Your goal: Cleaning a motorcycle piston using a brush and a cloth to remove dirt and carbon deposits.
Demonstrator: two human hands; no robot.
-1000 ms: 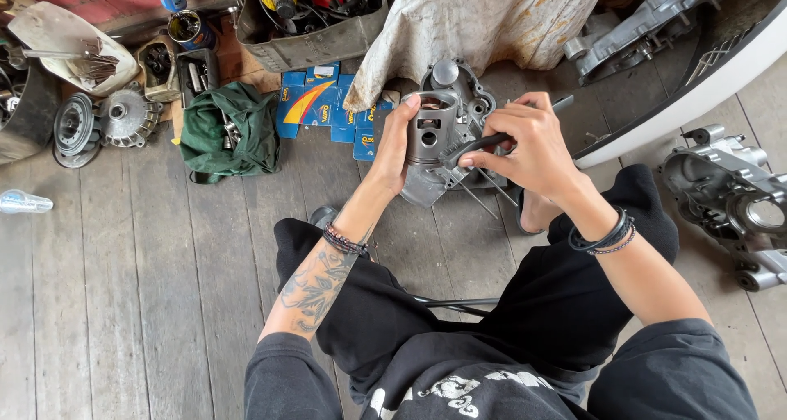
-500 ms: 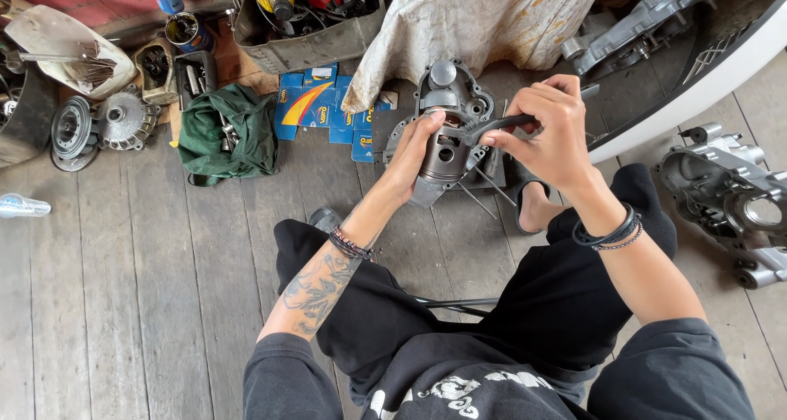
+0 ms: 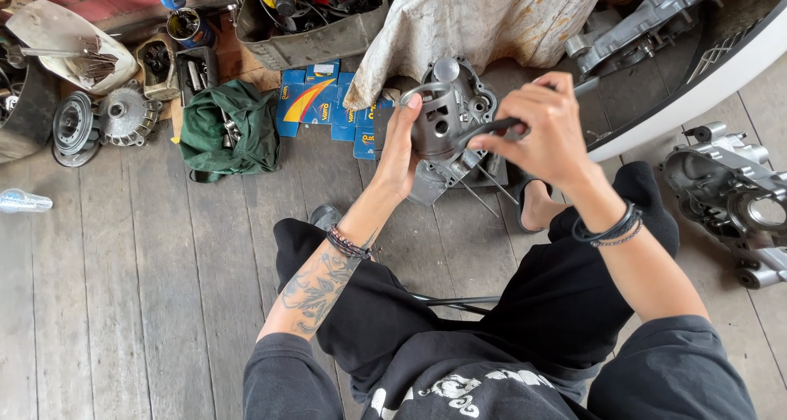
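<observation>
Head view: grey metal cylinder part (image 3: 438, 125) sits up in the air at centre frame, above a bigger engine casing (image 3: 463, 162) w/ long studs that rests on the plank floor (image 3: 123, 289). Left hand (image 3: 402, 154) is clamped on the cylinder's 9 o'clock side, thumb hooked over its upper rim. Right hand (image 3: 541, 125) is at the part's 3 o'clock, fingers pinched round a dark-handled tool (image 3: 492, 129) whose tip touches the cylinder wall. Both hands are closed, each on its own item, and near each other.

Step in hand, as I judge it: working the cylinder w/ the tool, prob. scraping or cleaning a face; can't tell which face exactly, the tip is small. Next move likely calls for a firm left grip so the part doesn't twist, and light, angled strokes so the tool doesn't slip toward the left thumb.

Outward: blue cardboard boxes (image 3: 316, 100) lie on the floor at 10 o'clock of the cylinder, a green cloth bag (image 3: 225, 129) w/ tools further at 9. Stained cloth (image 3: 475, 14) hangs at 12. Round clutch-like discs (image 3: 102, 121) sit far at 9 o'clock. Silver crankcase half (image 3: 725, 195) lies at 4 o'clock, well apart. Clear plastic bottle (image 3: 23, 200) lies at the frame's left edge.
</observation>
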